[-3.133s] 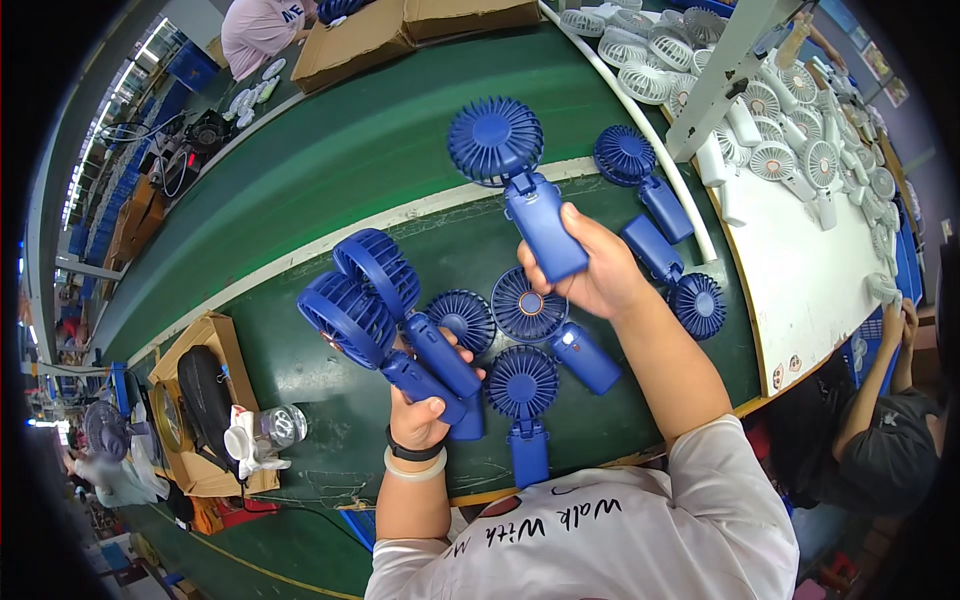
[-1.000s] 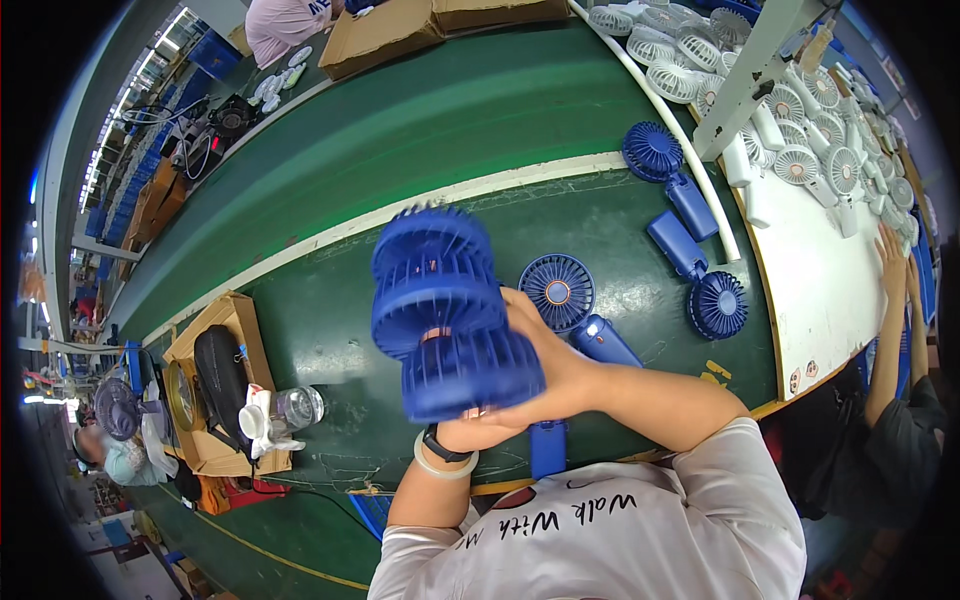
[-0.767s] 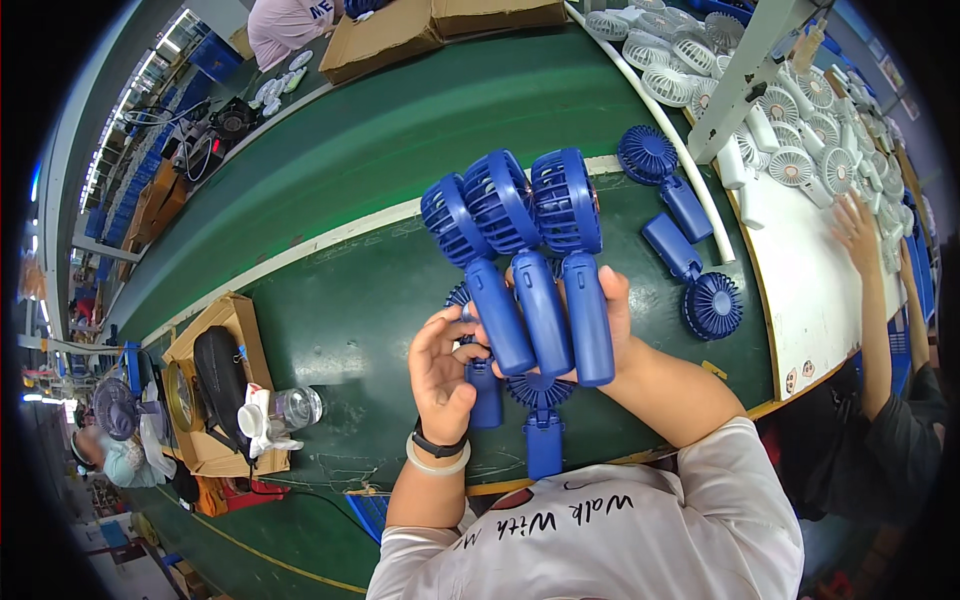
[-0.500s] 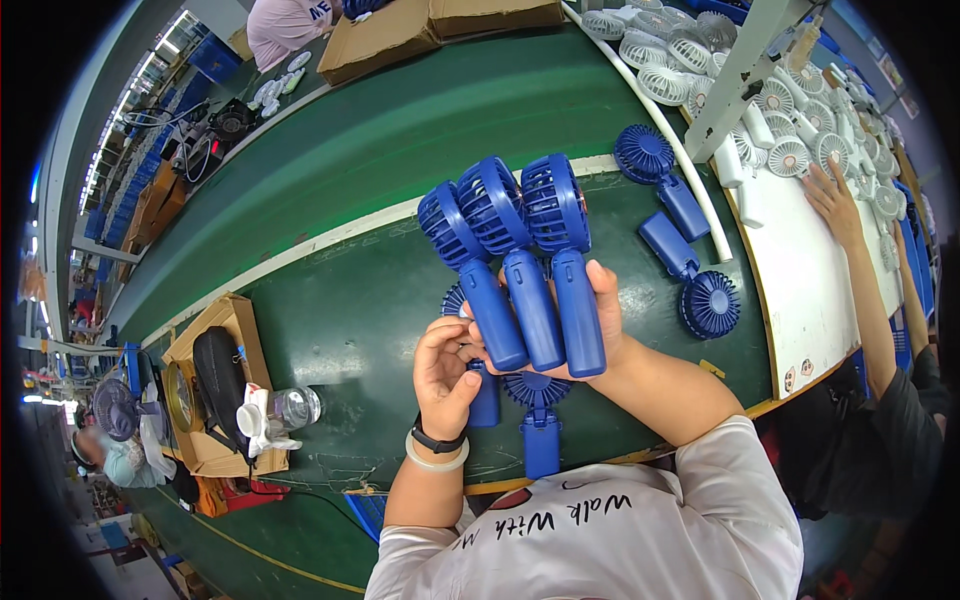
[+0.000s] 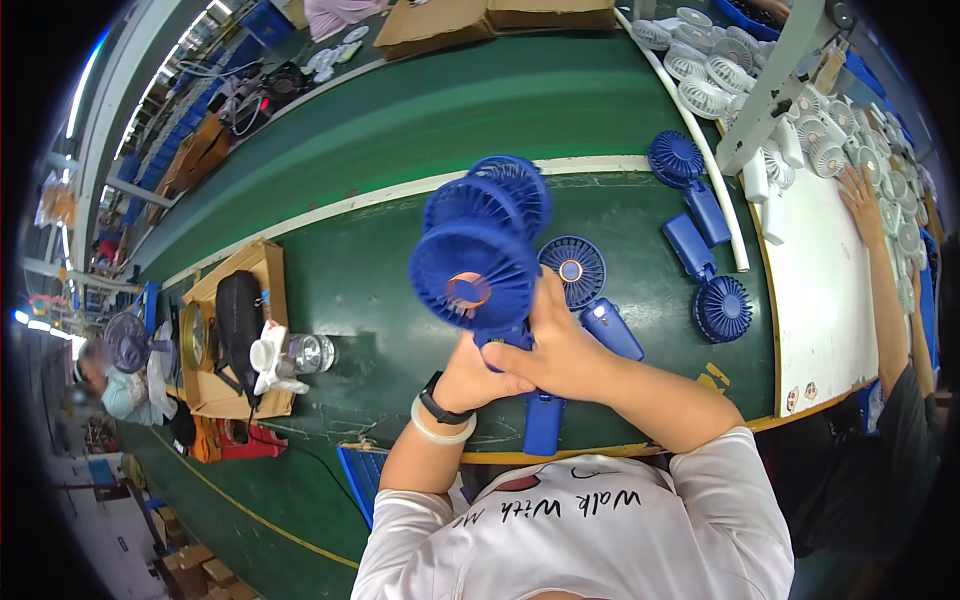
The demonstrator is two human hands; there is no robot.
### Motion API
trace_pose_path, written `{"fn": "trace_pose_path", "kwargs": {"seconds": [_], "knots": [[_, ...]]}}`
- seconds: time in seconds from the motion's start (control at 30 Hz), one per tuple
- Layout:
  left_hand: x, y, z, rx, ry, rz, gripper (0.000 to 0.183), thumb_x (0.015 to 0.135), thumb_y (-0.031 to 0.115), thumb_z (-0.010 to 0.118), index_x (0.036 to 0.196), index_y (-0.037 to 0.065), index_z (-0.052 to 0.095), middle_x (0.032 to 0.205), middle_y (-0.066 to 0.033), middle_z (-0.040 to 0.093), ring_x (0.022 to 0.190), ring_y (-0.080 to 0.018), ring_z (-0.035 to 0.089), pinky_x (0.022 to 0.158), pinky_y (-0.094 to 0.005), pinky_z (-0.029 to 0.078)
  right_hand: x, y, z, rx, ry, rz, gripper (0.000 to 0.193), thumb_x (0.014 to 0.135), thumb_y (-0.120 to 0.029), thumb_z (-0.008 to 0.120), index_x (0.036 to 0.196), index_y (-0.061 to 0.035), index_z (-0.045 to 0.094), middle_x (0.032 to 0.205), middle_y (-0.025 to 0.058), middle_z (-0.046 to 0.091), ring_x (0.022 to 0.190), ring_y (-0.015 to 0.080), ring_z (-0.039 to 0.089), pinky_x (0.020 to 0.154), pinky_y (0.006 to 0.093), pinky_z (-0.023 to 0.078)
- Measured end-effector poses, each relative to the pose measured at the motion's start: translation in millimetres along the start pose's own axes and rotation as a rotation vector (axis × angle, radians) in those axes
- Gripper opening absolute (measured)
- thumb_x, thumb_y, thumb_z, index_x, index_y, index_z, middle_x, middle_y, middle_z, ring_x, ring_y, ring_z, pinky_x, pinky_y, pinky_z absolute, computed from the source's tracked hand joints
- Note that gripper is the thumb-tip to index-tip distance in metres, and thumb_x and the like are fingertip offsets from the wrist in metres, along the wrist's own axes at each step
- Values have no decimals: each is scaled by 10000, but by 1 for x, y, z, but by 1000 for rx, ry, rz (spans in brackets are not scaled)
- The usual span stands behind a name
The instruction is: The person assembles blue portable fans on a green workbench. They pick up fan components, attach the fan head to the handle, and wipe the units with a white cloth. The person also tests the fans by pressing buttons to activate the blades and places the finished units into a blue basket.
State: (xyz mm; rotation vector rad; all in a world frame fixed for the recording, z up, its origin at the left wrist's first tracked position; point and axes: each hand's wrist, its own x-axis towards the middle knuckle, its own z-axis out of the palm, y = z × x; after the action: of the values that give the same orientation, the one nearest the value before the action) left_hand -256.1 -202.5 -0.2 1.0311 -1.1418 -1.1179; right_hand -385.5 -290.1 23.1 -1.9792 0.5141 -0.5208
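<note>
Three blue handheld fans (image 5: pixel 466 282) are bunched together above the bench, their round heads overlapping and pointing up toward me. My left hand (image 5: pixel 468 375) is closed about their handles from the left. From the right, my right hand (image 5: pixel 555 345) grips the same bunch, its thumb over the front. The handles are mostly hidden by my fingers. Just right of my hands, another blue fan (image 5: pixel 573 270) lies on the bench. A further blue handle (image 5: pixel 541 425) shows below my hands; its head is covered.
Two more blue fans (image 5: pixel 676 158) (image 5: pixel 722 308) lie at the right beside a white tube (image 5: pixel 690 125). Beyond it, a white board (image 5: pixel 825 290) carries many white fans and another person's hand (image 5: pixel 860 200). A carton (image 5: pixel 270 270) and clear bottle (image 5: pixel 312 353) stand at left.
The three held fans have tipped over, from side-on with handles toward me to heads facing up. Both hands have closed together around the handles. A fan lying right of my hands has come into view.
</note>
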Motion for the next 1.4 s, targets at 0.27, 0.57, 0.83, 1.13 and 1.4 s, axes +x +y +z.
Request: {"fn": "trace_pose_path", "kwargs": {"seconds": [0.27, 0.57, 0.83, 1.13, 1.4], "knots": [[-24, 24, -4, -825, 47, 198, 959, 621, 400, 755, 1387, 111, 256, 1371, -210, 367, 1296, -368, 358, 1054, -501, 349, -12, -26, -18, 27, -33, -391, 751, 926, -473, 404, 1386, 83, 196, 1396, 258, 335, 1277, 396, 312, 1060, 474, 217], [-55, 14, 3, -1037, -55, 337, 901, 665, 421, 750, 1375, 105, 294, 1381, -259, 325, 1296, -438, 320, 991, -671, 313, -23, -26, 4, 407, -76, -371, 554, 977, -350, 382, 1342, 59, 302, 1340, 197, 456, 1220, 333, 404, 1028, 420, 296], [-90, 18, -6, -681, 238, 450, 988, 593, 414, 773, 1392, 75, 301, 1358, -249, 363, 1240, -405, 409, 1040, -520, 343, -27, -25, 9, 101, -156, -493, 489, 946, -288, 450, 1293, 47, 369, 1289, 176, 502, 1177, 338, 437, 1018, 422, 307], [-233, 37, -43, -247, 750, 239, 1098, 433, 248, 858, 1366, 5, 332, 1301, -177, 473, 1201, -347, 466, 1035, -475, 353, -15, -18, -8, 496, 25, -315, 338, 930, -104, 480, 1247, 9, 453, 1124, 150, 584, 1099, 210, 528, 1010, 357, 352], [-355, -11, -40, -271, 735, -109, 1118, 378, 152, 828, 1387, 94, 349, 1343, -133, 450, 1242, -323, 429, 1074, -447, 282, 2, 11, -34, 552, 62, -261, 291, 930, -81, 479, 1196, 35, 500, 1006, 147, 617, 940, 217, 579, 882, 350, 446]]}}
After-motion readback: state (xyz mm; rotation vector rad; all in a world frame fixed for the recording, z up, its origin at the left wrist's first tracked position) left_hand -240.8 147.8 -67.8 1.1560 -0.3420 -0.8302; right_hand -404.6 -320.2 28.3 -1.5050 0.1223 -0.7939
